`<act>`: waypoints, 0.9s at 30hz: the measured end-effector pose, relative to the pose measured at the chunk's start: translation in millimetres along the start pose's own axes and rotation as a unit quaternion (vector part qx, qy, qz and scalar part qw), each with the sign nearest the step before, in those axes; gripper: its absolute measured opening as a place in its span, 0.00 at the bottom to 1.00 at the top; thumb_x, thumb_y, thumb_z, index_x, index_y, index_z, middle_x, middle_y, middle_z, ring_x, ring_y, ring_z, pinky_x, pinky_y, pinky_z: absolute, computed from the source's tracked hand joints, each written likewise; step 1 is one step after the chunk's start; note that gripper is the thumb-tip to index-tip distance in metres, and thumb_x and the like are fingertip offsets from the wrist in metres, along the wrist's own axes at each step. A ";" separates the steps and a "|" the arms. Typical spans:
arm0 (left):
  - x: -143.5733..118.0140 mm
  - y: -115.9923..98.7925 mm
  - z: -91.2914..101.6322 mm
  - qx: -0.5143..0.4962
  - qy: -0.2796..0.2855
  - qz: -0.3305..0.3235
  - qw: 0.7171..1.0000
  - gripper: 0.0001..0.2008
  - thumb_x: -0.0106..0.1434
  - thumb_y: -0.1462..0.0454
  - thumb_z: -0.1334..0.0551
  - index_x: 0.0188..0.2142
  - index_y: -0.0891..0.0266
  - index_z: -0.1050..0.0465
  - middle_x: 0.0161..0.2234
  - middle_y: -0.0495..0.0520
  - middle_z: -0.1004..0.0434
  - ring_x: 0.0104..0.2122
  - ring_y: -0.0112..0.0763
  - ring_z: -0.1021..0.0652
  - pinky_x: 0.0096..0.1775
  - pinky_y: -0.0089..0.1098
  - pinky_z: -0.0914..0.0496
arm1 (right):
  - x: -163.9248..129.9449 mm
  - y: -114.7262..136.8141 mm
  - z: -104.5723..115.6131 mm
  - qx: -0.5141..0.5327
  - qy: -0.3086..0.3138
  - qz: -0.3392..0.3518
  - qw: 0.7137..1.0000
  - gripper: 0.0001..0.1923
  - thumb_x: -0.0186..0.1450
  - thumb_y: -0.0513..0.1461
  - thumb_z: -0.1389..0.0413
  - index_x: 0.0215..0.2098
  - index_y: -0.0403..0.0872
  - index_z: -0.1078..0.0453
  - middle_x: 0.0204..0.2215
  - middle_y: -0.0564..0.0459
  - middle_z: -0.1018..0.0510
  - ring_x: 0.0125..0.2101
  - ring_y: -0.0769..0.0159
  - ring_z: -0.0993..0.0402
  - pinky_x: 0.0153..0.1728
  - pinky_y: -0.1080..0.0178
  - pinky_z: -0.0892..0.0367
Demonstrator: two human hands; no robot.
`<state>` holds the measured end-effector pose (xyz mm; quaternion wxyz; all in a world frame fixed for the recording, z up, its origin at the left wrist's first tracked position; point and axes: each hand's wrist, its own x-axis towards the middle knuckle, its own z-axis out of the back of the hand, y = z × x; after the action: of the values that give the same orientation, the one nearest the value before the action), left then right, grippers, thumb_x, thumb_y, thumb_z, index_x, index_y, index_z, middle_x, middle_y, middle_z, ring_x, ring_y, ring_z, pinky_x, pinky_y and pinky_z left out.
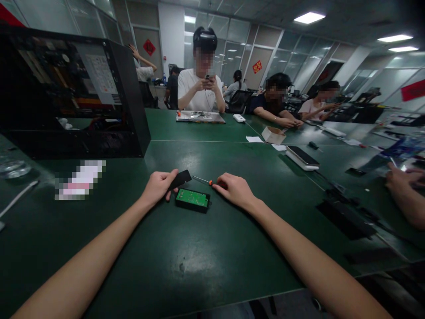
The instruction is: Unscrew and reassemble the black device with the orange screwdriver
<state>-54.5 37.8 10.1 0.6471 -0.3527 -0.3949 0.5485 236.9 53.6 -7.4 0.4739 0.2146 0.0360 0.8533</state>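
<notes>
My right hand [234, 188] curls around a screwdriver [200, 179], hiding most of its handle; the thin metal shaft and an orange collar show. My left hand [158, 185] pinches a flat, matte black cover [180, 179], its near end masked by my grip. Between them, an open rectangular black box [191, 206] with a green circuit board [192, 197], markings illegible, rests on the smooth green counter [215, 248]. A computer tower [131, 97], cut off at left, stands beyond in a glass-partitioned office.
</notes>
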 end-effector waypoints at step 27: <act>6.6 7.9 -5.3 0.211 0.045 -0.222 0.951 0.15 0.71 0.56 0.45 0.40 0.61 0.23 0.39 0.56 0.21 0.39 0.40 0.21 0.44 0.38 0.30 | -1.9 -50.9 62.0 0.011 -0.198 -0.142 0.970 0.25 0.65 0.45 0.38 0.57 0.41 0.27 0.53 0.40 0.21 0.52 0.51 0.24 0.55 0.52 0.31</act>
<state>-52.5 45.4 1.6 0.8294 -0.1360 -0.3091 0.4451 303.0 71.2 34.6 0.5856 0.3766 -0.0191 0.7175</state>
